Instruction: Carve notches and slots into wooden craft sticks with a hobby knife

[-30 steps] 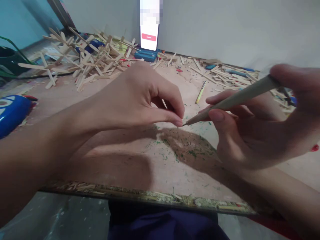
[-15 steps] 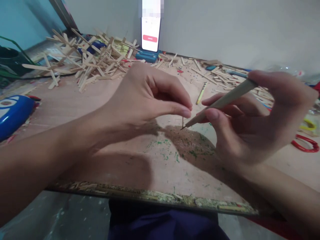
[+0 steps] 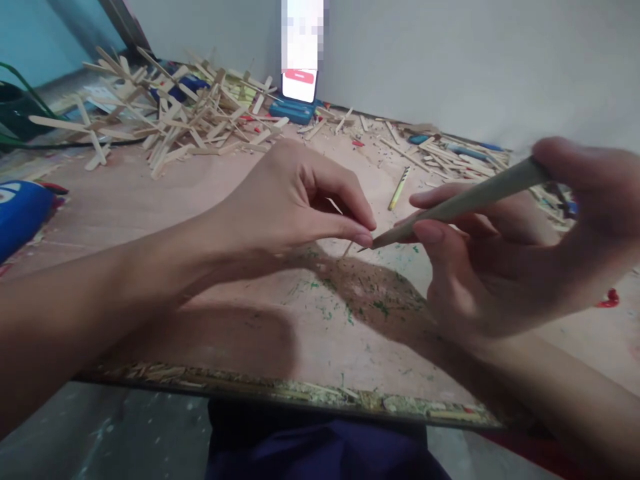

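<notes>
In front of the phone (image 3: 299,92), a thin sliver (image 3: 348,249) is pinched between the thumb and fingers of the left hand (image 3: 300,207), its lower end angled toward the table (image 3: 165,340). By the right hand (image 3: 505,247) a pale tool (image 3: 475,190) is gripped between thumb and fingers, its dark point brought just beside the sliver; contact cannot be made out.

The work is judged to be under way: the sliver has not been let go, and no finish on it can be seen. Green scraps (image 3: 383,308) are strewn in front of the phone. Crossed sticks (image 3: 170,113) are heaped to its left, joined by the look of them; loose sticks (image 3: 440,160) are scattered to its right. How much is left cannot be judged.

No brand can be read. On the phone a red button (image 3: 299,77) is shown, its white lettering too small to be read; the screen above is blurred into blocks. White shapes are borne by a blue object (image 3: 23,217) well left of the phone, without legible letters
</notes>
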`<action>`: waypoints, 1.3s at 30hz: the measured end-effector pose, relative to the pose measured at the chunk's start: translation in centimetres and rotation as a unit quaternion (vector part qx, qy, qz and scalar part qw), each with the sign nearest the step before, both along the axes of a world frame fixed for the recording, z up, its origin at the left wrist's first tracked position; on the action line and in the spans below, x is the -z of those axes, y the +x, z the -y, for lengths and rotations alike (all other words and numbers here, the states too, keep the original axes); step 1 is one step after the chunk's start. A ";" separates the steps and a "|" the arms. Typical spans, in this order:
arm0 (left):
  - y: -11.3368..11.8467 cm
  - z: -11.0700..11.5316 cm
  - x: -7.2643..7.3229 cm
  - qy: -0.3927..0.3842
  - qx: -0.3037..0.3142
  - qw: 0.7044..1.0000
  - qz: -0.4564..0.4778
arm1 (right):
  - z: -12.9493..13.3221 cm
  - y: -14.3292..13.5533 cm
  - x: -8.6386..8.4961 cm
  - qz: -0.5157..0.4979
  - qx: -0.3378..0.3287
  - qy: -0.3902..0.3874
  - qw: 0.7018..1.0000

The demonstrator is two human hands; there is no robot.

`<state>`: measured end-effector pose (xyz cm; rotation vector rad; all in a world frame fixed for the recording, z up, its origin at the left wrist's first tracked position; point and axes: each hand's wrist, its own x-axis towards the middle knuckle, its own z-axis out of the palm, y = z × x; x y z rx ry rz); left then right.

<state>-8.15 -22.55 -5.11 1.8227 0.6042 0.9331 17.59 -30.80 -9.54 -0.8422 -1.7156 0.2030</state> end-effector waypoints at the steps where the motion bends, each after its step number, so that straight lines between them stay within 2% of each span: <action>1: 0.1 -0.1 0.1 -0.007 0.001 1.000 0.013 | -0.1 -0.4 0.0 -0.011 0.024 0.041 0.999; 4: 0.3 -0.4 0.5 -0.029 0.002 0.999 0.042 | -0.5 -1.8 -0.1 -0.035 0.061 0.096 0.993; 10: 0.5 -1.2 1.4 -0.059 0.025 0.994 0.085 | -1.3 -2.6 -0.4 -0.014 0.020 0.138 0.990; 15: 0.4 -1.6 1.8 -0.067 0.042 0.992 0.095 | -1.2 -3.2 -0.2 -0.023 0.038 0.117 0.992; 22: 0.5 -1.7 2.2 -0.080 0.039 0.990 0.110 | -1.4 -2.5 0.3 -0.005 0.044 0.112 0.993; 27: 0.6 -1.8 2.4 -0.089 0.065 0.987 0.118 | -1.0 -3.0 -0.1 -0.021 0.046 0.105 0.993; 32: 0.8 -1.9 2.5 -0.079 0.064 0.986 0.129 | -1.0 -3.0 -0.4 -0.008 0.045 0.101 0.994; 39: 0.8 -1.9 2.5 -0.088 0.079 0.984 0.134 | -1.1 -3.0 -0.3 -0.046 0.060 0.093 0.993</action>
